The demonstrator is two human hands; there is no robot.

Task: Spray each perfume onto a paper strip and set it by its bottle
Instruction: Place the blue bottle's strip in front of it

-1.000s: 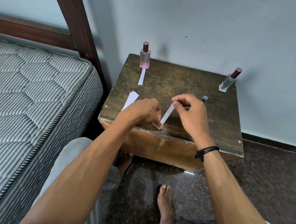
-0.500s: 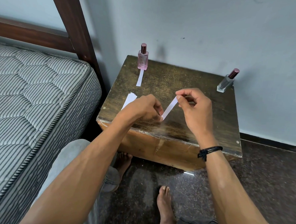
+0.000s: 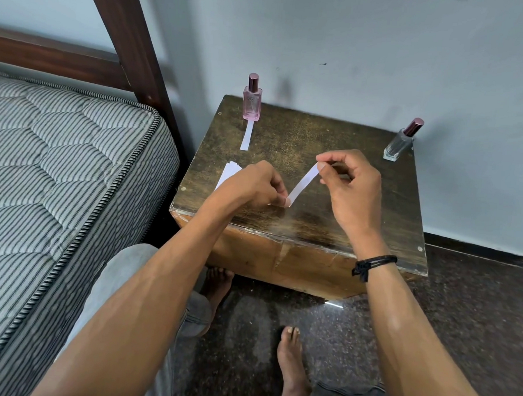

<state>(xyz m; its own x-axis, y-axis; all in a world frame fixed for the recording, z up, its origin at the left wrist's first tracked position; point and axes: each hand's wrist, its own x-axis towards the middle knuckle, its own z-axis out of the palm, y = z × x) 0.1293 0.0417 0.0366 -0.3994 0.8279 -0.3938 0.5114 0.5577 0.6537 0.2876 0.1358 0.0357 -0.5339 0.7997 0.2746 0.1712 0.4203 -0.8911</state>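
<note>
Held one thin white paper strip [image 3: 302, 184] straight above the rough, dark wooden table [image 3: 303, 133], near its front edge; long axis slanted, low end to the near left, high end to the far right. Pinched the low end in the curled left hand [image 3: 255, 185], the high end between thumb and forefinger of the right hand [image 3: 350, 184]. Counted two square glass bottles at the back: pink bottle [image 3: 252, 102], clear bottle [image 3: 401, 143]. Saw one flat strip [image 3: 247, 135] touching the pink bottle and pointing at it; small stack of strips [image 3: 229, 173] partly hidden behind the left hand.

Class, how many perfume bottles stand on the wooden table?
2. The pink bottle stands at the table's far left corner, behind a paper strip; the clear bottle stands near the far right corner. The left hand or right hand may hide another.
</note>
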